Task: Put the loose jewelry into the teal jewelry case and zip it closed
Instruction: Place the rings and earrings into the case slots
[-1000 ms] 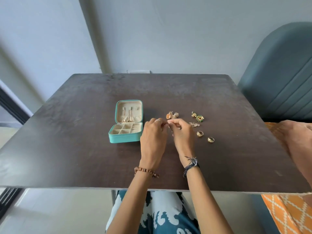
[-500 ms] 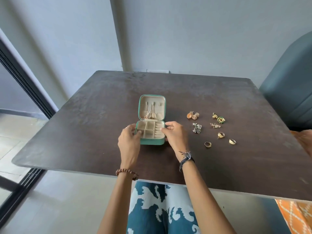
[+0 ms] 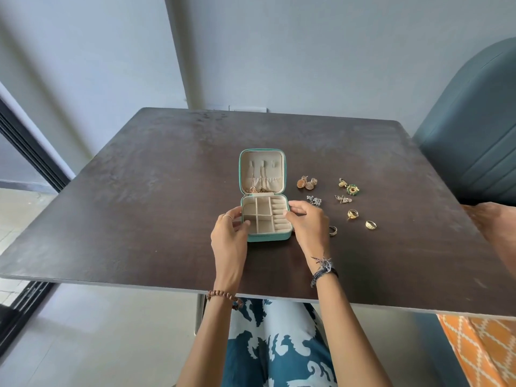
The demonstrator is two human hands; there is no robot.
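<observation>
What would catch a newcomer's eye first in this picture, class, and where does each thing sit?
First, the open teal jewelry case at the middle of the dark table, its cream lid up, held between the left hand and right hand. Next, the loose jewelry scattered to its right: orange-gold earrings, a green-and-gold earring and gold rings.

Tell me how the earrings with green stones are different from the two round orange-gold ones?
The green-stone earrings have bright green rings; the orange-gold earrings are plain domes. The green-stone earrings lie farther from the teal case; the orange-gold ones sit right beside it. Both lie loose on the table.
</observation>
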